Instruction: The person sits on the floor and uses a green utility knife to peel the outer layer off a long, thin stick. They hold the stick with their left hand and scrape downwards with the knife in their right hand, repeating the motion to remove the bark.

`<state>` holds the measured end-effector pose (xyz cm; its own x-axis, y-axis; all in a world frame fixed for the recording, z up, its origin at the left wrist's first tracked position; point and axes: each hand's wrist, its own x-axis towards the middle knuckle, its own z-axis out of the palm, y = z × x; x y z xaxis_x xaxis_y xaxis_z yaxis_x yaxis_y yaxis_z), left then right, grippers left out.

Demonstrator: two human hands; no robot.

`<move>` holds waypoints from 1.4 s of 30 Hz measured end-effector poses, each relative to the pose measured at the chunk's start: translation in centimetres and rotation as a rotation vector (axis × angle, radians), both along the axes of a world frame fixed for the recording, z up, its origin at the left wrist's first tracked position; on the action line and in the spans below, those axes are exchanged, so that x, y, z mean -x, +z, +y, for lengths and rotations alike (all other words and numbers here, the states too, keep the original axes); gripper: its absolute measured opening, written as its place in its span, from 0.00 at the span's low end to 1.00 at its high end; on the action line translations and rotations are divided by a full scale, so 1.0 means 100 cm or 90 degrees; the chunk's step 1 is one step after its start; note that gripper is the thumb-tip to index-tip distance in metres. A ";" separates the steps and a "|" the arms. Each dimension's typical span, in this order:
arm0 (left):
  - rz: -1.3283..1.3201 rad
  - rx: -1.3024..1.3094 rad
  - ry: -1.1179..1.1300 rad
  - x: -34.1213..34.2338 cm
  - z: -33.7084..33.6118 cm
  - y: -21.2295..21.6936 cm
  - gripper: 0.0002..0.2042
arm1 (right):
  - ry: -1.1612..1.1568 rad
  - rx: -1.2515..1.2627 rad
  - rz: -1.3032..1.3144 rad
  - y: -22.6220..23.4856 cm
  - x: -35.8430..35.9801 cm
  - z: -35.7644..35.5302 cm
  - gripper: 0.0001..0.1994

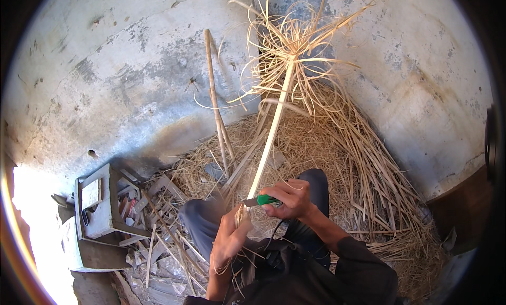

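Two hands on one bamboo strip (271, 136). Left hand (227, 240) closed around strip's lower end, above lap. Right hand (292, 199) closed on green-handled knife (262, 201), blade touching strip just above left hand. Strip runs up and away; far end split into curled slivers (287, 46) near wall corner. Person seated, knees (203, 215) apart. Heap of bamboo shavings (363, 173) on floor ahead and right. Grey wooden stool (103, 205) to left. Second stick (215, 99) leaning on concrete wall (121, 73).

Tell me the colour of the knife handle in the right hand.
Green, seen in the head view: the knife handle in the right hand.
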<state>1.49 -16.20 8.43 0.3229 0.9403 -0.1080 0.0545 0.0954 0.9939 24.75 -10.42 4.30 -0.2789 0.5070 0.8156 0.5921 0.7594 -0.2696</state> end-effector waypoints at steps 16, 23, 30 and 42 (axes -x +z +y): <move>-0.009 0.127 -0.110 0.024 -0.028 -0.036 0.09 | -0.301 0.193 0.270 -0.018 -0.077 0.056 0.15; 0.087 0.060 0.014 0.025 -0.023 -0.021 0.08 | -0.171 0.250 0.151 -0.025 -0.077 0.048 0.14; 0.119 -0.089 0.074 0.011 -0.004 -0.020 0.08 | 0.038 0.189 0.116 -0.015 -0.006 0.002 0.13; 0.192 -0.144 0.082 -0.010 -0.002 0.002 0.12 | 0.024 0.077 0.049 -0.003 0.001 0.006 0.16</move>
